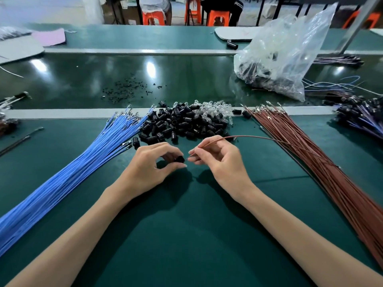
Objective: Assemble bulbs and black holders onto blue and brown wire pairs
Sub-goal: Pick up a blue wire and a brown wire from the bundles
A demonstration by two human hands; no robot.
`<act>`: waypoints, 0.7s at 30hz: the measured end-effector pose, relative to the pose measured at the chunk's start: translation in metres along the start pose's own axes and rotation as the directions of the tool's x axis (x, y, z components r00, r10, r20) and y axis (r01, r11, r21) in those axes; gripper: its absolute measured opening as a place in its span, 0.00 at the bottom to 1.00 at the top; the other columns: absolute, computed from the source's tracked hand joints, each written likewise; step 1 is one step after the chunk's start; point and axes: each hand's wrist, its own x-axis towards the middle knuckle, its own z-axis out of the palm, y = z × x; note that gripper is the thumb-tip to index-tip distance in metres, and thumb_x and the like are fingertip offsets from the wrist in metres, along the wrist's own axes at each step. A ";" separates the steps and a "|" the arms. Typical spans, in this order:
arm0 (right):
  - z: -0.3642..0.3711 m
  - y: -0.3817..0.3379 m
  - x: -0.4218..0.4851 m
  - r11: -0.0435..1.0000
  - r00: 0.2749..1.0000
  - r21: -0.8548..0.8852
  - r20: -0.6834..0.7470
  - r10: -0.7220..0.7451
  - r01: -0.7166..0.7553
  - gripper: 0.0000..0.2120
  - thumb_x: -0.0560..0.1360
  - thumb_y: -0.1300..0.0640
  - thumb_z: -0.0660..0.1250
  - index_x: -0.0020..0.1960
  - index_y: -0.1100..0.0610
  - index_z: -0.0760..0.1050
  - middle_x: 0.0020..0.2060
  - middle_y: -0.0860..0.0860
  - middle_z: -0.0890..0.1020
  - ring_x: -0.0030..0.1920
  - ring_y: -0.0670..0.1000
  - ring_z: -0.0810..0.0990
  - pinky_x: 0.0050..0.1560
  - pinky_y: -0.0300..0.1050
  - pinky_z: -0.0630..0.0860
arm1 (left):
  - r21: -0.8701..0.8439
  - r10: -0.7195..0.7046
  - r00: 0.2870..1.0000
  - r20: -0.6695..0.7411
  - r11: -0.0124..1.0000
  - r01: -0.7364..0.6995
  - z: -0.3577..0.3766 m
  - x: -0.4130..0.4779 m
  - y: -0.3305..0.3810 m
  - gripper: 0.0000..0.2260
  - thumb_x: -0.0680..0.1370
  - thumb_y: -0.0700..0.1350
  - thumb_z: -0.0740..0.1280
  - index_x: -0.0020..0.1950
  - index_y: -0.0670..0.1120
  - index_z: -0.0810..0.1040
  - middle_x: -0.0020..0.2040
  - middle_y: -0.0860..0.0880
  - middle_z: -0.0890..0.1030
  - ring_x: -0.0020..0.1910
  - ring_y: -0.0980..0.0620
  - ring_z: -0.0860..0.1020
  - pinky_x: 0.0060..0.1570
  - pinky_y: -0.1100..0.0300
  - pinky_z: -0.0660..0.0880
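My left hand (152, 162) pinches a small black holder (179, 159) between thumb and fingers, just above the green table. My right hand (217, 160) pinches a single brown wire (255, 138) near its end, the tip pointing at the holder and almost touching it. The wire arcs off to the right toward the brown wire bundle (323, 162). A fan of blue wires (68, 172) lies at the left. A heap of black holders (182, 125) sits ahead of my hands, with clear bulbs (209, 109) piled behind it.
A clear plastic bag (281, 59) with dark parts stands back right on the conveyor belt (103, 79). Finished wire assemblies (360, 117) lie at the far right. Black crumbs (124, 90) scatter on the belt. Orange stools and seated people are beyond the table.
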 end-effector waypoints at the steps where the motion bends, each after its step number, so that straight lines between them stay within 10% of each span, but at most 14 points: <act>1: 0.000 0.000 -0.001 1.000 1.000 0.001 -0.002 -0.013 0.013 0.05 0.76 0.67 0.67 0.44 0.60 0.75 0.38 0.54 0.85 0.40 0.52 0.85 0.42 0.36 0.78 | -0.001 0.004 1.000 -0.001 1.000 -0.004 0.001 0.000 0.000 0.11 0.69 0.45 0.74 0.47 0.41 0.82 0.40 0.53 0.82 0.38 0.61 0.79 0.45 0.71 0.75; 21: 0.000 -0.002 -0.003 0.992 0.989 -0.033 -0.079 -0.124 0.122 0.08 0.76 0.66 0.67 0.43 0.55 0.75 0.39 0.53 0.84 0.39 0.49 0.85 0.42 0.35 0.77 | 0.010 0.053 0.998 0.031 0.999 -0.054 0.002 -0.001 -0.001 0.09 0.70 0.45 0.75 0.46 0.42 0.84 0.42 0.53 0.82 0.38 0.62 0.78 0.43 0.62 0.78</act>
